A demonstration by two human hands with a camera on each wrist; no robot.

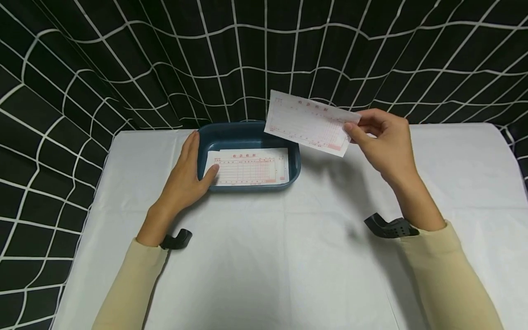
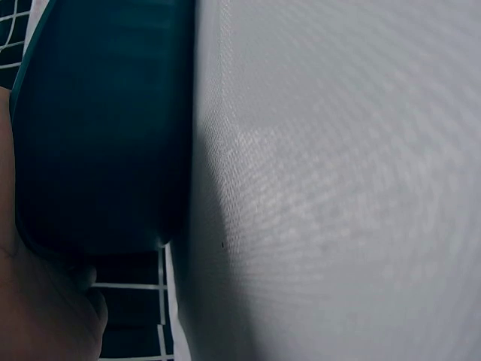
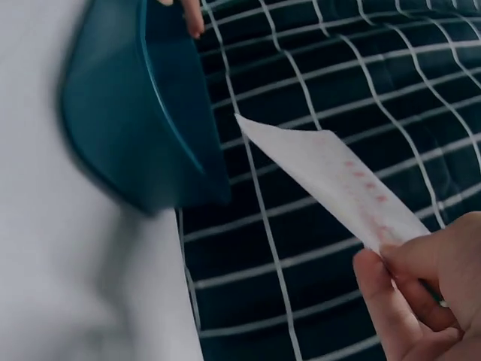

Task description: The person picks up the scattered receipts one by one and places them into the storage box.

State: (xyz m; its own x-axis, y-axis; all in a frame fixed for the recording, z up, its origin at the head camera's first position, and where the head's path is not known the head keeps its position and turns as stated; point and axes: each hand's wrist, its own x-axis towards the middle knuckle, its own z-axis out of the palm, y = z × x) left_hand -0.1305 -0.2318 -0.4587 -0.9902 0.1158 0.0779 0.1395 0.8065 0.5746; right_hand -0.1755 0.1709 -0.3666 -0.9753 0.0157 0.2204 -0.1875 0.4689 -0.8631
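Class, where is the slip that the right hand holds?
In the head view the slip hangs in the air, pinched by the right hand, above the tray's right rear corner.

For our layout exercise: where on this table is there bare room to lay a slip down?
Bare white cloth spreads between both sleeves, in front of the blue tray, and right of it. The tray is crowded: slips, left hand.

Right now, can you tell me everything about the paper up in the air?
The paper slip is a thin white rectangle printed with a red grid and red lettering too small to read. It hangs in the air, tilted, above the far right corner of the blue tray. The right hand pinches its right end between thumb and fingers. Nothing else touches it.
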